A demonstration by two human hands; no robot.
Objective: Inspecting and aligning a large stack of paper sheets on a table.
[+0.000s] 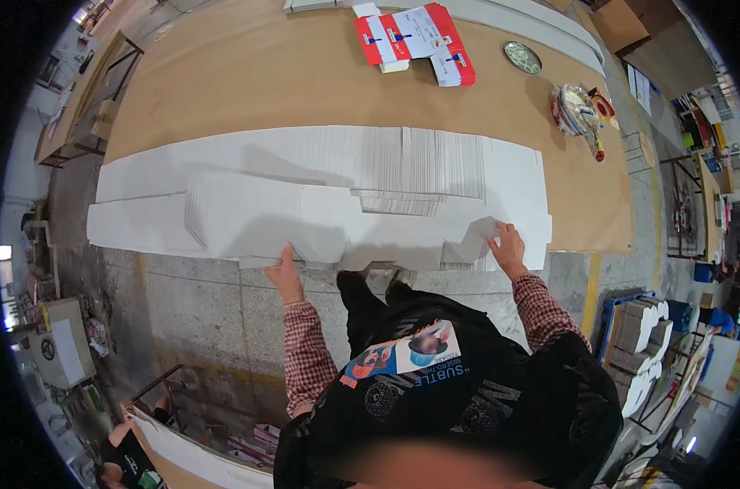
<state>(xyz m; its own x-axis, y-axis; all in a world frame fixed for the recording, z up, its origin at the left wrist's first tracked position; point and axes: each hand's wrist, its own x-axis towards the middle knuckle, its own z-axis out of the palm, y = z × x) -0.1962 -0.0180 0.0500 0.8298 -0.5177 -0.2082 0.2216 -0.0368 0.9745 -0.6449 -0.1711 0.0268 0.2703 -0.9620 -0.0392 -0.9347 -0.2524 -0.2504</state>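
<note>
White flat die-cut cardboard blanks (329, 191), fanned along brown table (248, 73) edge: left hand (286, 275) & right hand (508, 248) press flat, fingers spread, apparently squaring stack.

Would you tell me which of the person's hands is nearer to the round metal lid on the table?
Right. The right hand rests on the white sheets' near edge, below the round lid; the left hand is farther away.
</note>
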